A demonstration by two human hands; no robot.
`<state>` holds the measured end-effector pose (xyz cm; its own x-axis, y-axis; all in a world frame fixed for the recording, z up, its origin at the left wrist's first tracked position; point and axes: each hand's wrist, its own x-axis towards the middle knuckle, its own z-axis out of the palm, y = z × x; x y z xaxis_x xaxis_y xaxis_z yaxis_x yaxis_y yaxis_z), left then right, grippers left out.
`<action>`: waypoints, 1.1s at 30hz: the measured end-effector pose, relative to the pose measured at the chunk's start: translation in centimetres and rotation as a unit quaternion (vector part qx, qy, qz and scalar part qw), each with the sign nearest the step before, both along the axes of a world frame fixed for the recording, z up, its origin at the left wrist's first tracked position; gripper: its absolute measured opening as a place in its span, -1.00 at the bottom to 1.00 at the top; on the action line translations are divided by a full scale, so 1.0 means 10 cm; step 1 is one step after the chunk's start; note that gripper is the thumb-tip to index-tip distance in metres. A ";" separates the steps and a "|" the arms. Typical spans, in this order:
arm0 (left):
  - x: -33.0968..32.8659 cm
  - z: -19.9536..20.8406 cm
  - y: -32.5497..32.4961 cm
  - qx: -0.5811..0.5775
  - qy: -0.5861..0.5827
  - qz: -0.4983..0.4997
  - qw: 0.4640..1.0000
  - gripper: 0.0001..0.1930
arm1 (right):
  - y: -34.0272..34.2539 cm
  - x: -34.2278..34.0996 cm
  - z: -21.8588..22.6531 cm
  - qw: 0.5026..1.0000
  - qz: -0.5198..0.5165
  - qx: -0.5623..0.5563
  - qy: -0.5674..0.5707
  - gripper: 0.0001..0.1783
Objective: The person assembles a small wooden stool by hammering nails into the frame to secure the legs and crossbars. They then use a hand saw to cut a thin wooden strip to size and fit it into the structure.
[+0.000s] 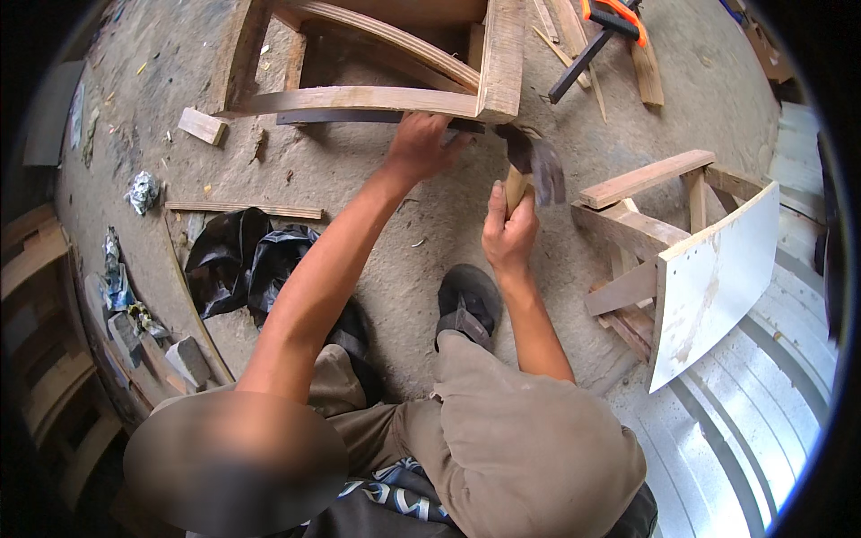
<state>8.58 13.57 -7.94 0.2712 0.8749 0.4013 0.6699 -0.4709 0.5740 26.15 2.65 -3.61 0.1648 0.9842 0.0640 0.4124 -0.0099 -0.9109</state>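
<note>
A wooden frame (359,99) with curved rails lies at the top of the head view. Along its near rail runs a dark strip (332,117). My left hand (420,152) reaches up to this edge, its fingers closed at the rail and strip near the right corner post (500,67). The fingertips are partly hidden there. In my right hand (509,229) is a hammer (518,184), gripped by its pale wooden handle with the thumb along it. The dark metal head, smeared by motion, is just below the corner post, to the right of my left hand.
To the right, a small wooden stool (632,229) with a white panel (717,278) lies on its side by corrugated metal sheets (762,377). An orange-handled saw (619,20) rests on wood strips. Black plastic (229,260), a wood block (202,126) and scraps lie left.
</note>
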 end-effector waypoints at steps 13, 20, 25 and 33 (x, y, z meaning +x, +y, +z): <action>-0.07 0.01 0.02 -0.005 0.037 -0.005 0.999 -0.54 | -0.12 -0.10 -0.12 0.998 -0.019 0.067 0.006 -0.65; 0.05 0.07 -0.02 -0.005 0.030 0.021 0.999 -0.63 | -0.09 -0.06 0.00 0.995 -0.020 -0.037 0.087 -0.65; 0.09 0.06 -0.05 -0.025 0.030 0.033 0.999 -0.62 | 0.06 -0.03 0.11 0.974 -0.011 -0.132 0.186 -0.63; 0.10 -0.01 -0.03 -0.042 0.029 0.036 0.998 -0.64 | 0.14 0.01 0.17 0.993 0.002 -0.094 0.077 -0.58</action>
<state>9.55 13.24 -8.09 0.2268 0.9231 0.3107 0.7341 -0.3716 0.5684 26.28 4.03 -1.91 0.1548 0.9769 -0.1475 0.2686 -0.1853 -0.9453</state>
